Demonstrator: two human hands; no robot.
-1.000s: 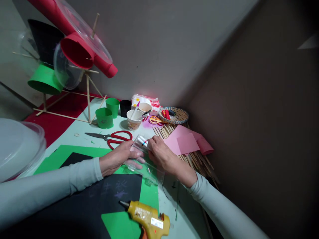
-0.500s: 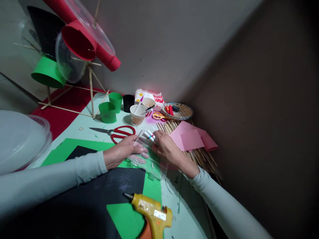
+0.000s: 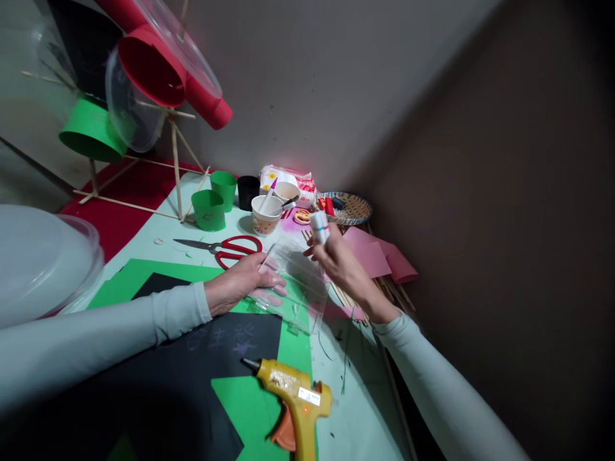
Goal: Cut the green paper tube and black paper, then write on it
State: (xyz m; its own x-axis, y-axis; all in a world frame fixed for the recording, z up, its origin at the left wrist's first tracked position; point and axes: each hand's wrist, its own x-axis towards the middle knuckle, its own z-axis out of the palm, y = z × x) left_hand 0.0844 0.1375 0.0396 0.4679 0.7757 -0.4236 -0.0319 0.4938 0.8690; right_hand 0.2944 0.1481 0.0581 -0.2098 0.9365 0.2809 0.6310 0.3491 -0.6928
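Observation:
My left hand grips the left side of a clear plastic case, its fingers visible through the plastic. In my right hand is a small bundle of white marker pens with coloured bands, held up above the case's far right corner. Just beyond my left hand lie red-handled scissors, blades pointing left. A yellow glue gun rests nearer to me, nozzle to the left, on green paper and black paper.
Paper cups with pens, green cups and a wicker basket stand at the back. Pink paper covers thin sticks at right. Left are a stick frame with red tubes and a plastic tub.
My right hand has lifted the marker pens out of the clear case and moved them up and right. My left hand still holds the case in nearly the same place.

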